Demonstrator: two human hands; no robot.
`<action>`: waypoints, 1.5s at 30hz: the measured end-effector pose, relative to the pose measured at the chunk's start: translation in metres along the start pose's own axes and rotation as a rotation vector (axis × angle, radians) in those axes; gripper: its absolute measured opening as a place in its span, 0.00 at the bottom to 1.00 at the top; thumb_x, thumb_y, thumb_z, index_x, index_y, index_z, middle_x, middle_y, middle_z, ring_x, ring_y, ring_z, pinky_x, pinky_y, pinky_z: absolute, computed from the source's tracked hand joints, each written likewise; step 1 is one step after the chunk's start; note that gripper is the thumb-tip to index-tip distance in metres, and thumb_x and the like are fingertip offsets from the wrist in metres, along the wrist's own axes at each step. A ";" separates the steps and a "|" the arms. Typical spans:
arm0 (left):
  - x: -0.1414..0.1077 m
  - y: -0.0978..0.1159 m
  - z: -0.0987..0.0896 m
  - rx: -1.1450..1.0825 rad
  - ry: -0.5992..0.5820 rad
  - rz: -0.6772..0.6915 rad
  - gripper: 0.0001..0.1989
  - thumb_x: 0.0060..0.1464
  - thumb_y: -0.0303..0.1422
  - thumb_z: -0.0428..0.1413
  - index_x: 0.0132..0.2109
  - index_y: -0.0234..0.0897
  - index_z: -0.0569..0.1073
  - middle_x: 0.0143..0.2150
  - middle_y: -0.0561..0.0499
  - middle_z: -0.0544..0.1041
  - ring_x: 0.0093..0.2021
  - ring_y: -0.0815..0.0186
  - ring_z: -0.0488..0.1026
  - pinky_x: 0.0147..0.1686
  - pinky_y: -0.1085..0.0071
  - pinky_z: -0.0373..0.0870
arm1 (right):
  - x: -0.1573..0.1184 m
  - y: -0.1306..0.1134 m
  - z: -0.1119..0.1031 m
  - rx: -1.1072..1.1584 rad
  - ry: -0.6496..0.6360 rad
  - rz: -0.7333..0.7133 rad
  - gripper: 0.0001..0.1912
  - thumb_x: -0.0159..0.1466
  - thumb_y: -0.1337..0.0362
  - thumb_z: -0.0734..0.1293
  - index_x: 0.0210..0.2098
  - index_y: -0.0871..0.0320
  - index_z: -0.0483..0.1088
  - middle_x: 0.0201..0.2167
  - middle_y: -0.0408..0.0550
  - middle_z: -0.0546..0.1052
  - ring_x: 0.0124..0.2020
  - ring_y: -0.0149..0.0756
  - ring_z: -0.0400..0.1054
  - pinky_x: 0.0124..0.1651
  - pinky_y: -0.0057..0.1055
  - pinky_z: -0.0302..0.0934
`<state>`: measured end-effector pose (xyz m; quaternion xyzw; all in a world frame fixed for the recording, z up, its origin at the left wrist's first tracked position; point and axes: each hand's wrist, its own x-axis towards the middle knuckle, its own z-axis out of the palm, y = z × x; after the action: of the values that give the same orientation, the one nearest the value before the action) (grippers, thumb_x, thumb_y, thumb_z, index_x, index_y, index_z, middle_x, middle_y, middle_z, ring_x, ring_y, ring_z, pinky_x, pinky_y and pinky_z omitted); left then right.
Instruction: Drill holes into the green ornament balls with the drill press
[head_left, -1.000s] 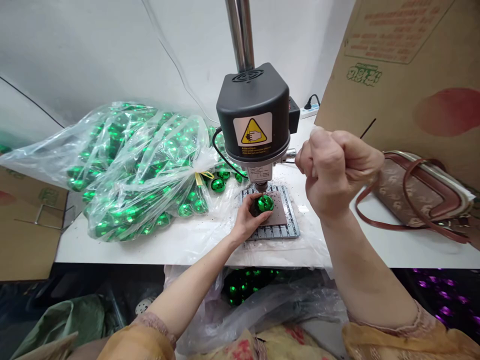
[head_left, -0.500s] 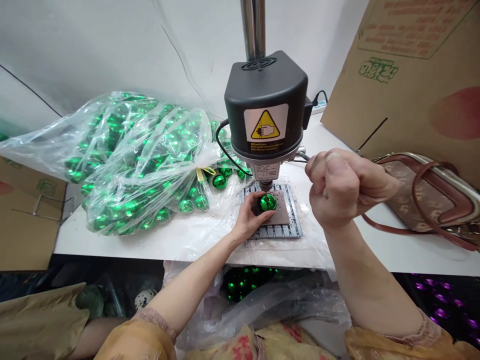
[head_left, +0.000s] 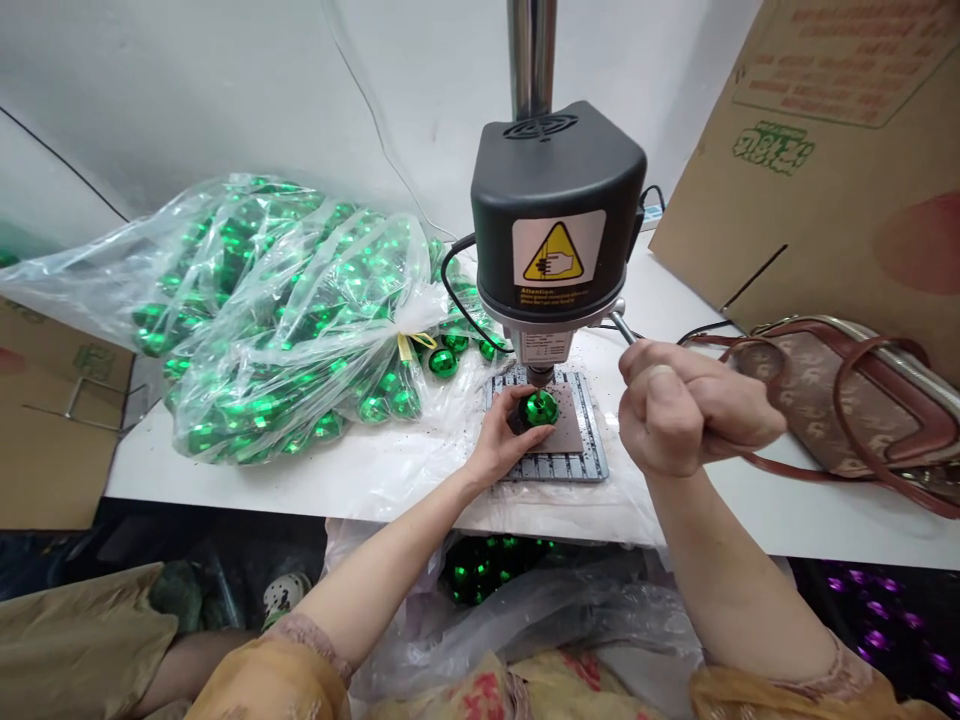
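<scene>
My left hand (head_left: 504,436) holds a shiny green faceted ball (head_left: 540,407) between thumb and fingers, on a brown board (head_left: 570,440) over the slotted metal base (head_left: 598,462). Straight above the ball is the chuck (head_left: 540,376) of a small black drill press (head_left: 559,190); a dark spot shows at the ball's top. My right hand (head_left: 675,410) is wrapped round the feed lever (head_left: 622,328) at the machine's right side. Its far end is hidden in my fist.
A tied clear bag of green balls (head_left: 300,320) lies left, with several loose balls (head_left: 442,362) beside it. A handbag (head_left: 847,400) and a cardboard box (head_left: 825,150) stand right. Below the table edge are more green balls (head_left: 487,570) and purple balls (head_left: 874,610).
The view has shifted, so the drill press sits further right in it. My right hand and the lever's end are lower against the machine. My left hand keeps the ball on the board.
</scene>
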<state>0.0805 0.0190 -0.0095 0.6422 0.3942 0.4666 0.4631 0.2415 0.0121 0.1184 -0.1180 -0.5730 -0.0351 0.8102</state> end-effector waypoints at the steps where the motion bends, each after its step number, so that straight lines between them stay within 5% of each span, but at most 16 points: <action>1: 0.000 0.000 0.000 0.002 0.001 0.000 0.27 0.47 0.37 0.68 0.52 0.39 0.68 0.54 0.43 0.73 0.57 0.54 0.71 0.59 0.55 0.65 | -0.001 -0.001 0.000 0.000 -0.007 -0.010 0.23 0.57 0.75 0.62 0.17 0.58 0.42 0.14 0.36 0.50 0.14 0.20 0.45 0.18 0.28 0.47; 4: 0.000 -0.003 -0.001 0.006 0.005 -0.003 0.27 0.47 0.37 0.69 0.53 0.39 0.69 0.54 0.43 0.73 0.57 0.54 0.71 0.60 0.55 0.65 | 0.004 -0.006 0.005 -0.014 0.022 0.025 0.24 0.58 0.74 0.63 0.17 0.59 0.41 0.13 0.36 0.51 0.14 0.20 0.46 0.18 0.28 0.46; 9: 0.001 0.002 0.004 0.029 0.033 -0.012 0.27 0.48 0.38 0.68 0.52 0.39 0.69 0.53 0.44 0.74 0.54 0.56 0.72 0.56 0.57 0.67 | 0.042 -0.014 0.026 -0.126 0.188 0.360 0.26 0.60 0.72 0.65 0.15 0.58 0.45 0.11 0.37 0.48 0.14 0.20 0.47 0.19 0.28 0.42; 15: -0.032 0.045 -0.007 0.255 0.184 -0.018 0.21 0.48 0.41 0.66 0.46 0.40 0.70 0.43 0.48 0.75 0.45 0.59 0.73 0.47 0.63 0.69 | 0.066 -0.008 0.032 -0.068 0.145 0.466 0.24 0.59 0.69 0.67 0.13 0.57 0.51 0.10 0.37 0.52 0.13 0.22 0.45 0.16 0.31 0.39; 17: -0.058 0.062 -0.020 0.392 -0.047 -0.039 0.21 0.47 0.43 0.66 0.44 0.40 0.70 0.40 0.50 0.75 0.41 0.61 0.73 0.41 0.66 0.69 | 0.065 -0.007 0.030 -0.048 0.150 0.454 0.23 0.59 0.69 0.67 0.14 0.56 0.52 0.10 0.37 0.53 0.13 0.23 0.45 0.17 0.31 0.39; 20: -0.099 0.077 -0.042 0.639 -0.597 0.002 0.25 0.46 0.51 0.65 0.44 0.40 0.71 0.38 0.49 0.75 0.38 0.60 0.72 0.37 0.67 0.67 | 0.063 -0.009 0.029 -0.029 0.160 0.434 0.22 0.59 0.69 0.67 0.14 0.56 0.53 0.10 0.37 0.54 0.13 0.23 0.45 0.17 0.32 0.39; 22: -0.113 0.079 -0.054 0.740 -0.777 0.057 0.27 0.47 0.54 0.63 0.45 0.40 0.72 0.39 0.48 0.75 0.37 0.59 0.72 0.36 0.67 0.66 | 0.062 -0.010 0.029 -0.039 0.164 0.431 0.22 0.59 0.70 0.67 0.14 0.56 0.54 0.10 0.37 0.55 0.13 0.24 0.46 0.18 0.32 0.40; 23: -0.113 0.077 -0.060 0.755 -0.770 0.073 0.25 0.50 0.54 0.61 0.46 0.40 0.72 0.39 0.47 0.75 0.38 0.59 0.73 0.37 0.67 0.66 | 0.062 -0.010 0.029 -0.044 0.166 0.431 0.22 0.59 0.70 0.67 0.14 0.56 0.54 0.10 0.37 0.55 0.13 0.24 0.47 0.18 0.32 0.41; 25: -0.098 0.070 -0.072 0.746 -0.577 0.092 0.18 0.59 0.49 0.56 0.47 0.41 0.71 0.41 0.47 0.76 0.40 0.60 0.73 0.40 0.67 0.67 | 0.062 -0.010 0.029 -0.042 0.171 0.429 0.22 0.60 0.70 0.67 0.14 0.56 0.55 0.10 0.37 0.55 0.13 0.23 0.47 0.19 0.32 0.41; 28: -0.044 0.049 -0.090 0.807 -0.108 0.172 0.09 0.64 0.36 0.51 0.48 0.40 0.70 0.43 0.45 0.75 0.45 0.59 0.72 0.47 0.64 0.68 | 0.061 -0.009 0.029 -0.026 0.181 0.427 0.22 0.59 0.69 0.67 0.13 0.56 0.55 0.09 0.37 0.56 0.12 0.23 0.47 0.18 0.31 0.41; 31: 0.020 0.025 -0.105 1.001 0.134 0.142 0.13 0.58 0.25 0.53 0.51 0.37 0.70 0.49 0.40 0.73 0.53 0.51 0.68 0.55 0.55 0.64 | 0.061 -0.009 0.029 -0.035 0.170 0.447 0.21 0.59 0.68 0.67 0.14 0.57 0.55 0.09 0.36 0.56 0.12 0.22 0.48 0.18 0.31 0.42; 34: 0.062 0.007 -0.114 1.100 0.147 0.023 0.19 0.50 0.20 0.58 0.49 0.37 0.71 0.51 0.39 0.71 0.57 0.47 0.65 0.57 0.50 0.62 | 0.061 -0.010 0.029 -0.048 0.162 0.445 0.21 0.60 0.69 0.65 0.14 0.57 0.54 0.10 0.36 0.56 0.13 0.22 0.49 0.19 0.30 0.43; 37: 0.072 0.001 -0.114 1.020 0.126 0.005 0.17 0.48 0.20 0.59 0.46 0.39 0.73 0.50 0.41 0.70 0.53 0.50 0.69 0.55 0.52 0.65 | 0.061 -0.009 0.029 -0.043 0.170 0.415 0.22 0.60 0.69 0.66 0.14 0.57 0.54 0.09 0.36 0.55 0.12 0.22 0.48 0.18 0.30 0.42; 41: 0.053 0.010 -0.099 0.552 0.162 0.024 0.22 0.47 0.32 0.65 0.50 0.39 0.70 0.45 0.47 0.72 0.45 0.59 0.72 0.46 0.63 0.70 | 0.060 -0.009 0.029 -0.035 0.161 0.417 0.22 0.60 0.68 0.67 0.14 0.58 0.54 0.10 0.37 0.56 0.13 0.21 0.49 0.19 0.28 0.43; 45: 0.023 0.021 -0.068 0.025 0.016 -0.097 0.24 0.53 0.47 0.62 0.50 0.37 0.72 0.43 0.47 0.77 0.43 0.63 0.74 0.43 0.66 0.72 | 0.060 -0.012 0.031 -0.050 0.164 0.421 0.22 0.61 0.69 0.65 0.15 0.59 0.53 0.11 0.37 0.56 0.14 0.20 0.50 0.21 0.27 0.45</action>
<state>0.0223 0.0510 0.0253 0.6244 0.4343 0.4439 0.4737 0.2315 0.0124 0.1860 -0.2515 -0.4670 0.1110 0.8405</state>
